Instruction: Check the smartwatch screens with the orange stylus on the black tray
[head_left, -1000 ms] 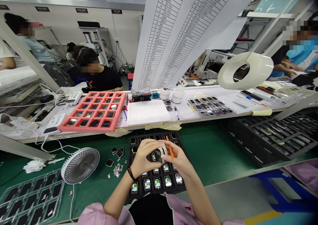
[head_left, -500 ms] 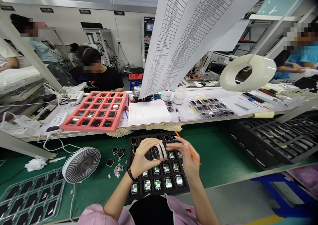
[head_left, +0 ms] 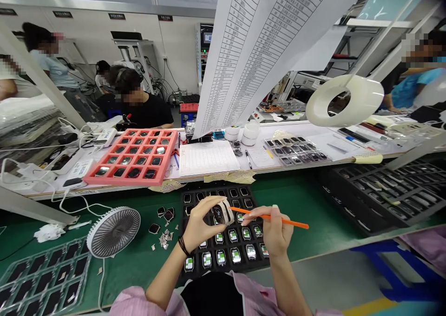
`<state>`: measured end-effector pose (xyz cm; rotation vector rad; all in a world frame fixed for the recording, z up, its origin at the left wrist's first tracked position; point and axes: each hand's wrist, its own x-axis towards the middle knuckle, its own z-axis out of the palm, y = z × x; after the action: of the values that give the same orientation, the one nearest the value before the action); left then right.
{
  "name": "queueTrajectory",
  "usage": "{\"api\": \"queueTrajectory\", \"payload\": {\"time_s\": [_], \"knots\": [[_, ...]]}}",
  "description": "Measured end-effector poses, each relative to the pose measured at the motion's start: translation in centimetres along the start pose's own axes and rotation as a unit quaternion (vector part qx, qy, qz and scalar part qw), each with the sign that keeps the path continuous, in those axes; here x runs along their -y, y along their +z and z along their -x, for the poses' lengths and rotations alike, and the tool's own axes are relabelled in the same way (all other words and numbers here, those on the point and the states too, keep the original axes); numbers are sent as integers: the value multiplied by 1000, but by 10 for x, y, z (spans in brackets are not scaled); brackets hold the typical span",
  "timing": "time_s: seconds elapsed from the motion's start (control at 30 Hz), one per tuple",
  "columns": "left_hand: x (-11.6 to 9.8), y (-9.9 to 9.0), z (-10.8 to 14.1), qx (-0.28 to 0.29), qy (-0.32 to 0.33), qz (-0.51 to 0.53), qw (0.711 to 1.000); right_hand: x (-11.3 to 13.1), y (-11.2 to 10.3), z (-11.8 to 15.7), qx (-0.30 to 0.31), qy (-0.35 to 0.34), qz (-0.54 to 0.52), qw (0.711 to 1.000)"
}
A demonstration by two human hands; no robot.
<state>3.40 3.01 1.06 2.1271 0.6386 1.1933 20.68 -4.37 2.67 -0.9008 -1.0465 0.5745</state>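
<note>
While my left fingers (head_left: pixel 209 209) clamp a smartwatch (head_left: pixel 220 213) above the black tray (head_left: pixel 183 227), my right fingers (head_left: pixel 259 216) pinch an orange stick (head_left: pixel 287 220), its tip reaching the watch's edge. Dark watch pieces (head_left: pixel 165 213) and silver scraps (head_left: pixel 163 240) lie on the green surface (head_left: pixel 313 200) just left of the tray, near a small desk fan (head_left: pixel 113 232).

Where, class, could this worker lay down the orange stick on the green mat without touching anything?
The orange stick would fit on the bare green mat past the right hand, between the black watch tray and the dark rack. Left of the tray is crowded: scraps and dark pieces lie by the desk fan.
</note>
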Motion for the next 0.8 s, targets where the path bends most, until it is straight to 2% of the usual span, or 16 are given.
{"api": "queueTrajectory", "payload": {"time_s": [0.4, 0.5, 0.6, 0.8], "knots": [[-1, 3, 1, -19, 2, -11, 1000, 1, -1, -1, 40, -70, 77, 994], [-3, 4, 0, -27, -2, -16, 1000, 1, 2, -2, 45, -42, 78, 995], [-5, 3, -1, -21, -5, -9, 1000, 1, 6, -2, 41, -9, 25, 999], [-7, 2, -2, -25, -6, -9, 1000, 1, 13, -1, 60, -8, 4, 998]]}}
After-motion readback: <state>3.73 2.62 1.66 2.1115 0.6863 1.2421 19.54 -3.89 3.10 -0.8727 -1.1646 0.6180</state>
